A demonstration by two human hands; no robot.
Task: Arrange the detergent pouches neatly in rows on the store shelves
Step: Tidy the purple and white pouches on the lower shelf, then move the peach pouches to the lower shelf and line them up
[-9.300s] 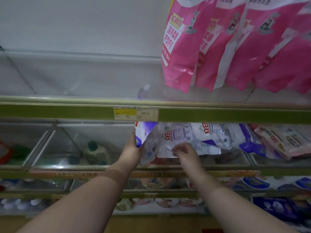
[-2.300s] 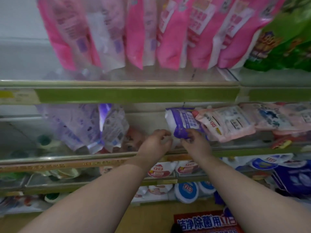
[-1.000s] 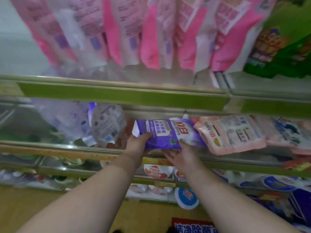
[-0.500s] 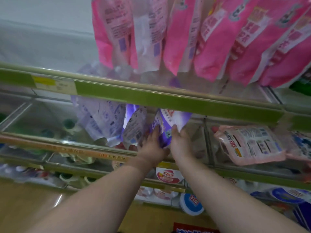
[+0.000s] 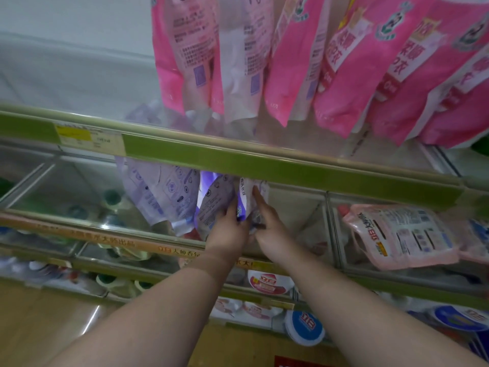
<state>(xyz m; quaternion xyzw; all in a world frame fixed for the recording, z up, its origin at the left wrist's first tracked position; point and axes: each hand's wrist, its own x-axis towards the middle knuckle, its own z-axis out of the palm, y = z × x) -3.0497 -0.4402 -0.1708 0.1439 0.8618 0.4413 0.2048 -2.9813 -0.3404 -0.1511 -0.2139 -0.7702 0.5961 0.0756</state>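
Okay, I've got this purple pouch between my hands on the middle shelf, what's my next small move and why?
Probably press the purple pouch upright against the leaning lavender pouches and let go: both hands flank it, beside that row.

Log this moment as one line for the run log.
stage: standing pouch into row | left hand: grips purple pouch | right hand: fingers flat on it | neighbours: purple pouches upright at left | pink pouch: lying flat
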